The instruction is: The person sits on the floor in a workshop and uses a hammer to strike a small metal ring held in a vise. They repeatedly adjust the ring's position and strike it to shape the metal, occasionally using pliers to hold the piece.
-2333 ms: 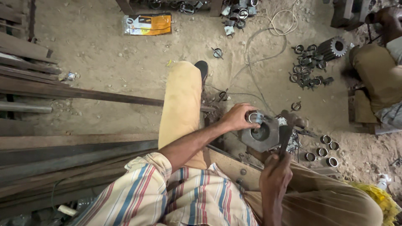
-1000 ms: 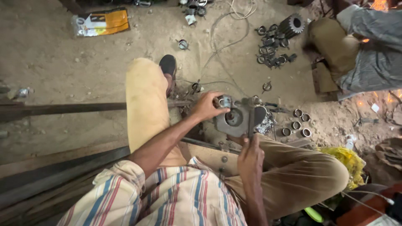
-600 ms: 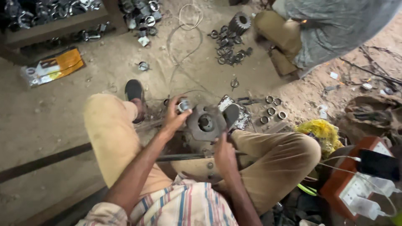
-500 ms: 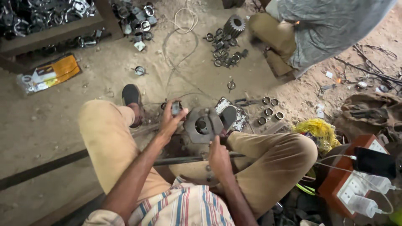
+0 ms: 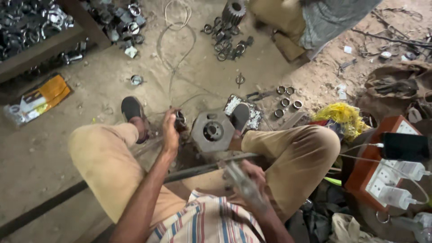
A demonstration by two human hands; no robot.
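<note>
I sit on a dirt floor with a grey metal block (image 5: 211, 132) that has a round central hole between my feet. My left hand (image 5: 170, 131) is shut on a small dark metal cylinder (image 5: 180, 121) just left of the block. My right hand (image 5: 246, 176) is drawn back near my lap and holds a slim tool (image 5: 239, 180), blurred by motion. A long metal bar (image 5: 193, 168) runs across under my legs.
Metal rings (image 5: 286, 101) lie right of the block, more rings and a gear (image 5: 232, 10) farther off beside another seated person (image 5: 315, 20). A tray of metal parts (image 5: 36, 27) is at top left. An orange power strip box (image 5: 387, 175) with a phone sits right.
The view has swung right and tilted. My left hand lifted the cylinder off the block to its left. My right hand pulled back from the block toward my lap.
</note>
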